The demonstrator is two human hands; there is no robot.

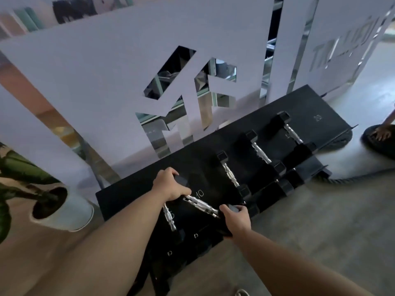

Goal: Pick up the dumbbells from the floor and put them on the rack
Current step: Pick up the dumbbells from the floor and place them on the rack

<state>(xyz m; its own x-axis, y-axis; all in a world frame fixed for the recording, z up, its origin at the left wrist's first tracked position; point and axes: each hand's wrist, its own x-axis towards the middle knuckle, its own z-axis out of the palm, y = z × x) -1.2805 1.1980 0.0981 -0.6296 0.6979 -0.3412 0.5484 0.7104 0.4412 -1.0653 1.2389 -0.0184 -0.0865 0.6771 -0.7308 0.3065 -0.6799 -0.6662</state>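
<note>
A black tiered rack stands against a frosted glass wall. Both of my hands hold one black dumbbell with a chrome handle over the rack's top shelf, beside the mark "10". My left hand grips its far head, my right hand grips its near head. Another dumbbell lies on the rack just under my left wrist. Three more dumbbells rest on the shelf to the right: one, a second and a third.
A white pot with a green plant stands left of the rack. Another person's hand rests on a dark round object at the far right. A thick black rope lies on the grey floor by the rack's right end.
</note>
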